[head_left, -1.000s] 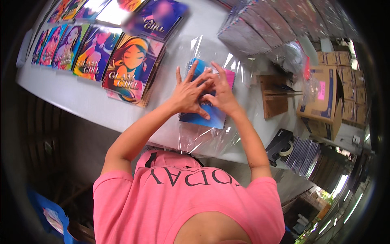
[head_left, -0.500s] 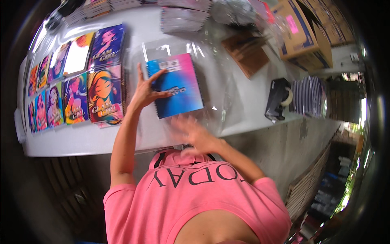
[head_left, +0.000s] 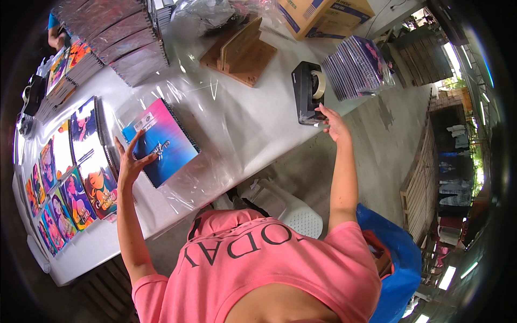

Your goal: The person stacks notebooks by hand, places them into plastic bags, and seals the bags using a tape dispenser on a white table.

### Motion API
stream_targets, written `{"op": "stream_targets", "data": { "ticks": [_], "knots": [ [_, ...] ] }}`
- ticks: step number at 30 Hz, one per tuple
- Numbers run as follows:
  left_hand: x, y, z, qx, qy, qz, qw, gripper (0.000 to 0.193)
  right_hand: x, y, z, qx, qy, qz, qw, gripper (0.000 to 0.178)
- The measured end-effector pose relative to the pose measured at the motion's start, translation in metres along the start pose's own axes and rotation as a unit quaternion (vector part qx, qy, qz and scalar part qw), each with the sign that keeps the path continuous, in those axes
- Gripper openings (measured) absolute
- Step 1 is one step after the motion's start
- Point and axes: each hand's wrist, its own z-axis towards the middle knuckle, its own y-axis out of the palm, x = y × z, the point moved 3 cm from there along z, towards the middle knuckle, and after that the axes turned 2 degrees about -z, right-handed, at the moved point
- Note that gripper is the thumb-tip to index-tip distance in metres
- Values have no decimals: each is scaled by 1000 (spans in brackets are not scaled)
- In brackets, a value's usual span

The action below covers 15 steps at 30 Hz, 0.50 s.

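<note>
My left hand [head_left: 131,161] lies with fingers spread on the lower left part of a blue and pink spiral notebook [head_left: 171,144], pressing it to the table. Clear plastic film [head_left: 202,180] extends around and beyond the notebook. Away to the right, my right hand [head_left: 336,125] is at the near end of a black tape dispenser [head_left: 302,97], its fingers apart at the cutting edge. A roll of pale tape [head_left: 319,84] sits in the dispenser. Whether the fingertips touch the tape's loose end is too small to tell.
Rows of colourful notebooks [head_left: 72,188] cover the table's left side, with tall wrapped stacks [head_left: 121,37] behind. Farther back are a wooden stand [head_left: 242,56] and a cardboard box [head_left: 323,19]. A wrapped notebook stack [head_left: 355,67] adjoins the dispenser. A white plastic chair [head_left: 293,207] stands below the table edge.
My right hand has moved from near the notebook out to the tape dispenser. My left hand stays on the notebook. The view has turned to the right.
</note>
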Motion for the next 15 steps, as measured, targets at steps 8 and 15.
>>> {"op": "stream_targets", "data": {
  "ticks": [8,15],
  "knots": [
    [-10,1,0,7,2,7,1000,89,57,14,-22,-32,-113,230,966,27],
    [-17,1,-2,-2,6,-43,999,87,26,12,-45,326,-327,-274,844,17]
  ]
}}
